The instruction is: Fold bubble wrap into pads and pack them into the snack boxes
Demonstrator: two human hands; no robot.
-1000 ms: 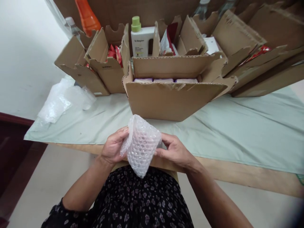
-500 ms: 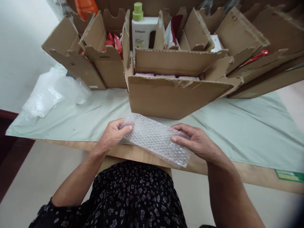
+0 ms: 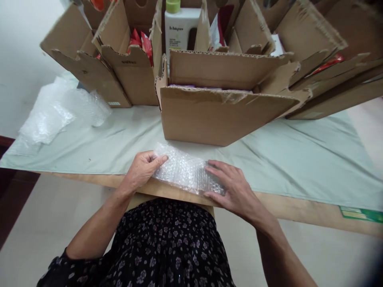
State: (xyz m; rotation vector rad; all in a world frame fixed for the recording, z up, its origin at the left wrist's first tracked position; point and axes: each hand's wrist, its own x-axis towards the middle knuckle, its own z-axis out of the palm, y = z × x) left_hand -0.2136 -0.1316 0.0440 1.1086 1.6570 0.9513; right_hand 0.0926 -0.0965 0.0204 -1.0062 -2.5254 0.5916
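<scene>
A strip of clear bubble wrap [image 3: 182, 169] lies at the table's front edge, between my two hands. My left hand [image 3: 143, 169] pinches its left end, thumb on top. My right hand [image 3: 231, 187] rests on the right end with fingers stretched out and the thumb apart, near the front edge of the wrap. The right end looks folded over under that hand; part of it is hidden. Just behind the wrap stands an open cardboard box [image 3: 206, 117] with purple-edged packs inside, mostly hidden by its front wall.
More bubble wrap [image 3: 49, 113] is heaped at the left. Behind stand several open cardboard boxes, one with red packets [image 3: 142, 44], and a white bottle [image 3: 179, 30] with a green cap. A pale green cloth [image 3: 314, 159] covers the table. A green item [image 3: 360, 214] lies at the right front edge.
My right hand has shifted left and spread its fingers, and the bubble wrap now looks shorter at its right end. My left hand keeps its pinch. The view has tilted slightly downward.
</scene>
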